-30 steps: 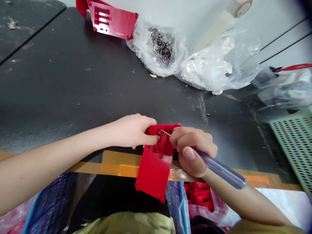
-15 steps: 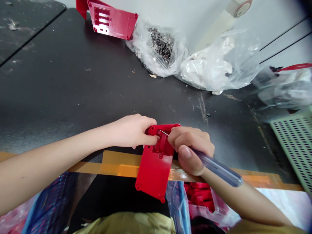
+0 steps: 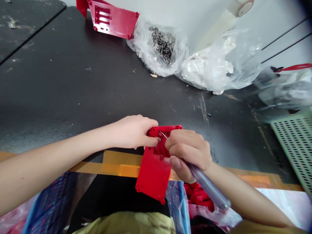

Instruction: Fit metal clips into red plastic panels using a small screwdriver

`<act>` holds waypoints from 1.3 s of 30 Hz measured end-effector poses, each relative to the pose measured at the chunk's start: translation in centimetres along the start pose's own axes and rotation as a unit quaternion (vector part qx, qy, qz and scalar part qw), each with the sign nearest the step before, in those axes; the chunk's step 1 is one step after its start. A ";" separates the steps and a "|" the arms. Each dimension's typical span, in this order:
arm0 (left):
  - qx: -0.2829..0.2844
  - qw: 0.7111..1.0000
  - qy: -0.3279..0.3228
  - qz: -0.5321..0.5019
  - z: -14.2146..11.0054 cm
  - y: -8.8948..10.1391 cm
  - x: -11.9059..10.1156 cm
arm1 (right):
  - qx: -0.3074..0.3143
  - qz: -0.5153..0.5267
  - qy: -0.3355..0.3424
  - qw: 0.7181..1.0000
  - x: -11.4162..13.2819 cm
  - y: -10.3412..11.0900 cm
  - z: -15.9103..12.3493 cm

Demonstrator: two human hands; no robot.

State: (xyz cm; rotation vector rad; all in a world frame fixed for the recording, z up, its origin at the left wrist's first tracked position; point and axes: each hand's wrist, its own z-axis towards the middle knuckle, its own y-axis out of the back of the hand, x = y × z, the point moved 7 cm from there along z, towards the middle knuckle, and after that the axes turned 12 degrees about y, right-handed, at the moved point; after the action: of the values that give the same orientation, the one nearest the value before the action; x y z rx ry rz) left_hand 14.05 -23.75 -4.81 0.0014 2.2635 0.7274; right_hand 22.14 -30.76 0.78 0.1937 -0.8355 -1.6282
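Note:
A red plastic housing (image 3: 153,174) with corner posts and a recessed compartment lies over the front edge of the black table. My left hand (image 3: 136,131) grips its upper left side, with the thumb at the recess. In my right hand (image 3: 188,151) is a screwdriver (image 3: 209,187) with a translucent purplish handle and a thin metal shaft. The shaft's tip sits inside the recess, near its top end. My right fingers cover the right side of the recess, so its contents are partly hidden.
Another red housing (image 3: 122,21) leans at the back of the table (image 3: 60,78). Beside it are a clear bag of small metal parts (image 3: 162,44) and a bag of white pieces (image 3: 207,66). A green perforated basket (image 3: 294,139) stands at right; red parts (image 3: 198,196) lie below the edge.
My right hand has turned and shifted slightly left, and the screwdriver's handle end has swung downward and left. My left hand and the red housing have barely moved.

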 end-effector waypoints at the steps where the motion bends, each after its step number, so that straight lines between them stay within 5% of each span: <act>1: 0.001 1.000 -0.001 -0.001 0.0 0.0 0.0 | 0.005 -0.004 0.001 1.000 0.1 0.0 0.0; 32: 0.018 1.000 -0.025 -0.003 0.0 -0.1 0.1 | 0.052 -0.012 0.020 0.998 -0.5 -0.7 -0.2; 35: 0.024 0.999 -0.026 -0.011 0.0 -0.2 0.1 | 0.011 0.017 0.012 1.000 -0.7 -0.3 -0.6; 39: 0.025 0.999 -0.032 -0.027 -0.1 -0.2 0.1 | -0.169 0.073 -0.032 0.983 -1.7 1.3 -1.4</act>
State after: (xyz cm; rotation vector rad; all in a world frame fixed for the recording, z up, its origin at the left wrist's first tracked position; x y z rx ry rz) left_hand 13.95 -23.89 -4.95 -0.0140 2.2113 0.6342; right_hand 24.37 -29.81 0.08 -0.1554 -0.5945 -1.6163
